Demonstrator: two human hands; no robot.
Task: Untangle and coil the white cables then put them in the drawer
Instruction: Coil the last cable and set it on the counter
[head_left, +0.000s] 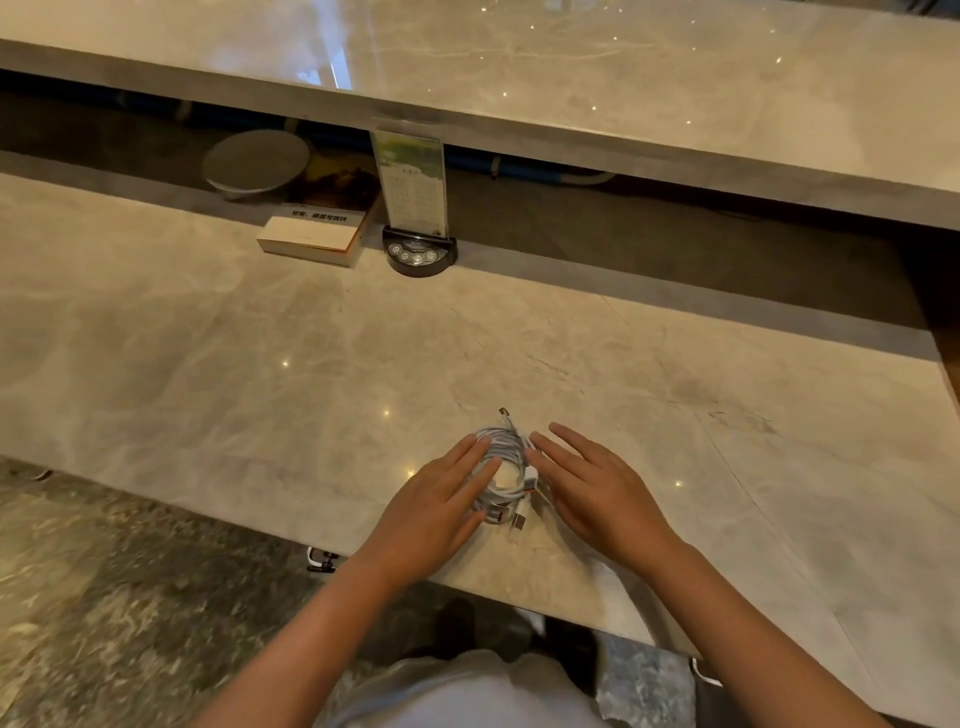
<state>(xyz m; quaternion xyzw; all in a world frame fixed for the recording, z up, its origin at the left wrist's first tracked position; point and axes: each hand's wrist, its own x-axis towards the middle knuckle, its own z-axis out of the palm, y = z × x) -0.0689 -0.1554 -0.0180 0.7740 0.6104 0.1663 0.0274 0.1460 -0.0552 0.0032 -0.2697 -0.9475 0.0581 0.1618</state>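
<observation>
I see the white cables (503, 467) bunched in a rough coil on the table (260, 338), close to the near edge and right in front of me. My left hand (441, 501) lies flat against the left side of the bundle, its fingers (470, 457) stretched out and partly over the loops; my right hand (597, 488) mirrors it on the right side, fingers (558, 454) spread and touching or just beside the cables. Neither hand is clenched; both are released and flat, pressing or cupping rather than pinching anything. My read is that the hands flank the bundle to keep the loops from springing apart and to gather it before a lift. A few plug ends (519, 519) stick out toward me, and one end (505, 413) pokes out on the far side, so the coil looks loose, not tied. I can't tell whether it is one cable or several wound together. No drawer is visible, so the last step is not yet done. At the back of the table, well apart from the cables, sit a book (311, 236), a round grey disc (255, 163) and an upright card stand (418, 228). Risk: loose ends could snag or uncoil when picked up.
</observation>
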